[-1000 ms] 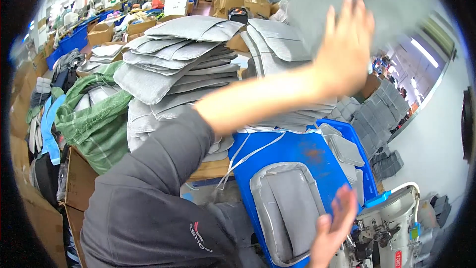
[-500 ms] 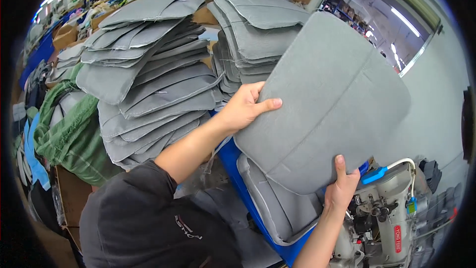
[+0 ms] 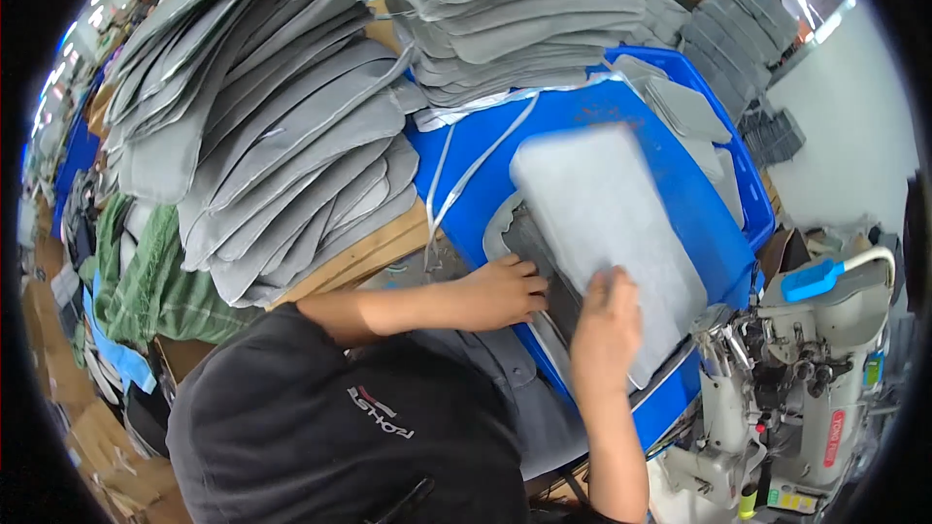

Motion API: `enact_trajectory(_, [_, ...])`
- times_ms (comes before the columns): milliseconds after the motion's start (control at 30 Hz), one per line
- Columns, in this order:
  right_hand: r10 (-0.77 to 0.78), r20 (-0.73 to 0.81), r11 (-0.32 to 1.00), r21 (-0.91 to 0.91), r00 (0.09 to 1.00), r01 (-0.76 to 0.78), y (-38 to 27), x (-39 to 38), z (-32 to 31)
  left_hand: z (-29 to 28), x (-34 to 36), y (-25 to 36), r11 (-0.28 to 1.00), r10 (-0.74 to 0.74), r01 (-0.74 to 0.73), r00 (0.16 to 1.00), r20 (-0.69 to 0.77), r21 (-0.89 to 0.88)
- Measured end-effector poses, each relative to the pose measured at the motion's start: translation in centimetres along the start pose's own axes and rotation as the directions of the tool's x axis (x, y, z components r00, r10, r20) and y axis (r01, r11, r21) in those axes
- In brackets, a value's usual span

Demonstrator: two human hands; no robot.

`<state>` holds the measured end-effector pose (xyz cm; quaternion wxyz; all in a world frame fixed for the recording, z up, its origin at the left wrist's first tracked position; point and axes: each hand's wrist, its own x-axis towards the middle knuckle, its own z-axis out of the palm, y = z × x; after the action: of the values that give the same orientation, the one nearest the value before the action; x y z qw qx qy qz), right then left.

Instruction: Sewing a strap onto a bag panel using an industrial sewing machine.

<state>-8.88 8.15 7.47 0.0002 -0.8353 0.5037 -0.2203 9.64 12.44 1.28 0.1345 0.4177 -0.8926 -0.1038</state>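
A pale grey padded panel (image 3: 616,213), slightly blurred, lies over a darker grey rimmed piece (image 3: 524,228) on the blue board (image 3: 466,175). My left hand (image 3: 510,291) rests at that piece's left edge, fingers curled over it. My right hand (image 3: 607,330), blurred, has closed fingers on the pale panel at its lower left part; whatever lies under the fingertips is hidden.
Tall stacks of grey panels (image 3: 262,136) (image 3: 515,24) stand behind. A blue crate (image 3: 752,204) holds grey pieces at right, a sewing machine (image 3: 815,378) sits lower right, and a green sack (image 3: 146,291) and cardboard (image 3: 116,451) lie at left.
Both hands have come down from holding a big grey panel upright to low over the board, where a pale panel now covers much of the rimmed piece. The view has tilted downward.
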Motion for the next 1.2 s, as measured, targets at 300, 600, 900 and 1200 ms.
enact_trajectory(300, [-0.132, -0.121, 0.986, 0.086, 0.984, 0.143, 2.5, 1.6, -7.9, -10.1, 2.2, 2.1, 0.987, 0.162, -0.127, 0.84, -0.519, 0.102])
enact_trajectory(600, [0.027, 0.18, 0.596, 0.787, 0.983, -0.16, 1.1, 1.8, -17.2, -23.8, 8.8, 3.6, 0.87, 0.412, -0.482, 0.824, -0.39, -0.1])
enact_trajectory(900, [0.012, 0.257, 0.57, 0.792, 0.966, -0.218, 3.3, -0.4, -15.0, -18.9, 11.0, 3.6, 0.87, 0.438, -0.487, 0.834, -0.335, -0.075])
enact_trajectory(1200, [0.19, 0.223, 0.552, 0.781, 0.956, -0.292, 2.0, -1.5, -16.2, -17.2, 11.2, 3.7, 0.879, 0.422, -0.474, 0.823, -0.38, -0.052])
